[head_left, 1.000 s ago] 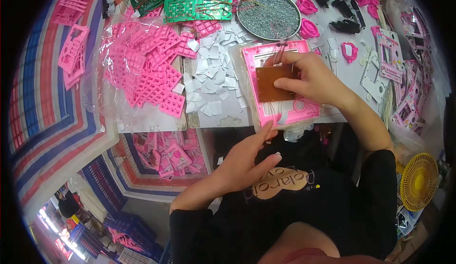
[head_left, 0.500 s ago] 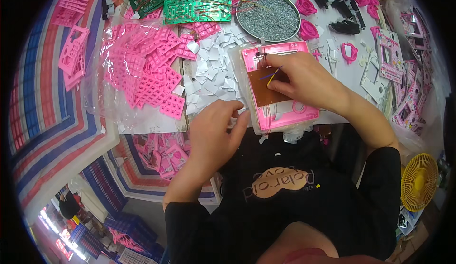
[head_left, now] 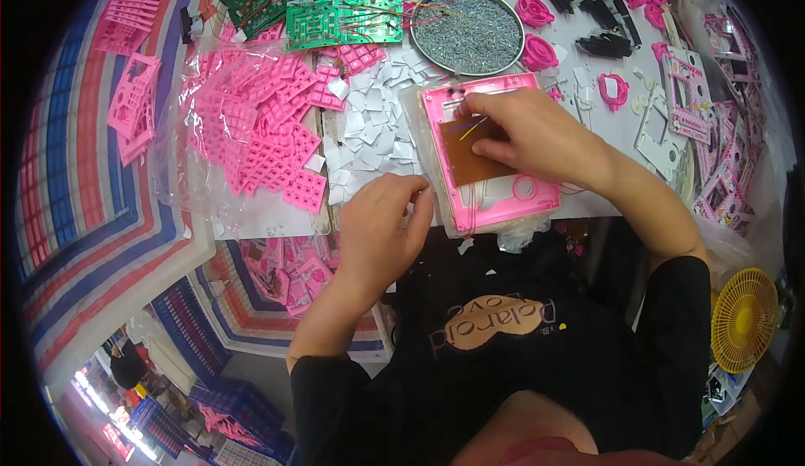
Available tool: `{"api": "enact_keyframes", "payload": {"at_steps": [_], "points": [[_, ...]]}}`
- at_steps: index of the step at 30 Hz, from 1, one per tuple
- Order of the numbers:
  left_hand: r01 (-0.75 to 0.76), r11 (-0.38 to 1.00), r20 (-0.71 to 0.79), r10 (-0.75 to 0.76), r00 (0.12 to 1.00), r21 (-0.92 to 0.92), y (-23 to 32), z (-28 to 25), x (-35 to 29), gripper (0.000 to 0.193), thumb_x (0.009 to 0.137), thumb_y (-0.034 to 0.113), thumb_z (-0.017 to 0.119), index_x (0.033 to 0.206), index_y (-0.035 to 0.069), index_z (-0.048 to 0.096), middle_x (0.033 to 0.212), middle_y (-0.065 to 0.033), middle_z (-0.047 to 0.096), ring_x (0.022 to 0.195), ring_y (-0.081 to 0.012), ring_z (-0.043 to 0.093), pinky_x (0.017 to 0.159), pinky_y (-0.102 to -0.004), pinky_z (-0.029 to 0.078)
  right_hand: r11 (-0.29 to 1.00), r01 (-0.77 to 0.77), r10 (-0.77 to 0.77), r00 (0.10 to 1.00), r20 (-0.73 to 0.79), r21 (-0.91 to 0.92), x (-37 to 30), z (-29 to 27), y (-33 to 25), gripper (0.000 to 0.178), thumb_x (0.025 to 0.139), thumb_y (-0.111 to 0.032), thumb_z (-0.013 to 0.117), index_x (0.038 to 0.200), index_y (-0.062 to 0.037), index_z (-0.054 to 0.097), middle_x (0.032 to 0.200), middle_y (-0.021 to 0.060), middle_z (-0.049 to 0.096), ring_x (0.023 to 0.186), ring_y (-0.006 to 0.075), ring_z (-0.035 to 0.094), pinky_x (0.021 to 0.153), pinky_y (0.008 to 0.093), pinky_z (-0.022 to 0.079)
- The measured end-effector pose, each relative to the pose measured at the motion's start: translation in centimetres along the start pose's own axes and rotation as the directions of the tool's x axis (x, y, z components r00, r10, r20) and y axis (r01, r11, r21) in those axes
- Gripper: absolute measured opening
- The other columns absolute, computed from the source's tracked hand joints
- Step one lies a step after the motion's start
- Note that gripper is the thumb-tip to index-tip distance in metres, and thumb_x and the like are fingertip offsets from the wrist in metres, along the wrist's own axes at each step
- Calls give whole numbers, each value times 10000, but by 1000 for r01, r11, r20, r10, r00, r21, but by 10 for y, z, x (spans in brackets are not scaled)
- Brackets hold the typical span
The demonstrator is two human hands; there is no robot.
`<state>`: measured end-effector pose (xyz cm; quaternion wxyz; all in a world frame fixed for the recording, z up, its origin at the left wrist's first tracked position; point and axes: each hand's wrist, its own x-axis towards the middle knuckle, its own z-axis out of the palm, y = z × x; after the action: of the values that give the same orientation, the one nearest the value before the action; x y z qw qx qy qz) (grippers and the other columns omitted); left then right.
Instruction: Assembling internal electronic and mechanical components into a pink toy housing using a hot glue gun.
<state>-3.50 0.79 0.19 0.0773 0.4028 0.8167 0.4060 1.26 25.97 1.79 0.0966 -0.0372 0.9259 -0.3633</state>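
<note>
Pink housing at desk edge: right hand pinches thin wires over its brown board; left hand, beside it, pinches white squares. Tugging could snap wires.

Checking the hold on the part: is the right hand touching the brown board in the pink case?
Touching. In the head view the right hand lies on the brown board, its fingers overlapping the board's top edge inside the pink case.
</note>
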Motion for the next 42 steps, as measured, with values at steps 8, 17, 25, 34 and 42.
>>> {"api": "enact_keyframes", "payload": {"at_steps": [8, 17, 25, 34, 42], "points": [[-43, 999, -25, 43, 999, -9, -1, 0, 2, 72, 861, -3, 714, 909, 31, 673, 745, -91, 630, 624, -216, 604, 584, -323, 464, 999, 38, -39, 998, -51, -13, -4, 5, -3, 356, 844, -142, 751, 1147, -13, 616, 937, 193, 719, 926, 393, 692, 787, 483, 532], [-219, 973, 23, 218, 976, 75, -3, 9, 10, 217, 832, 88, 740, 1042, 68, 685, 1051, -106, 681, 983, -277, 665, 840, -404, 508, 987, -27, 30, 999, 17, -159, 2, 5, -4, 403, 815, -144, 773, 1159, -27, 597, 1024, 185, 706, 988, 375, 673, 778, 475, 538], [-388, 867, 289, 302, 908, 314, 4, 15, 13, 354, 846, 215, 748, 1168, 87, 679, 1251, -58, 669, 1276, -200, 590, 1046, -479, 327, 868, 174, -297, 933, -205, -466, -36, 17, -13, 542, 811, -222, 757, 1275, 17, 609, 1341, 190, 588, 1290, 355, 523, 1054, 457, 452], [-406, 857, 403, 266, 876, 318, 12, 12, 32, 318, 844, 223, 749, 1131, 99, 689, 1185, -63, 701, 1148, -202, 650, 918, -453, 394, 754, 219, -265, 964, 19, -619, -50, 30, -22, 548, 830, -221, 617, 1265, 113, 621, 1382, 249, 596, 1291, 347, 523, 1123, 492, 381], [-494, 790, 188, 457, 869, 364, -24, 35, 207, 135, 831, 245, 755, 872, 117, 741, 887, -59, 691, 865, -276, 660, 837, -472, 467, 708, 219, -269, 963, 31, -671, -49, 35, -30, 543, 809, -235, 664, 1214, 125, 639, 1377, 273, 586, 1239, 352, 538, 1070, 459, 411]]}}
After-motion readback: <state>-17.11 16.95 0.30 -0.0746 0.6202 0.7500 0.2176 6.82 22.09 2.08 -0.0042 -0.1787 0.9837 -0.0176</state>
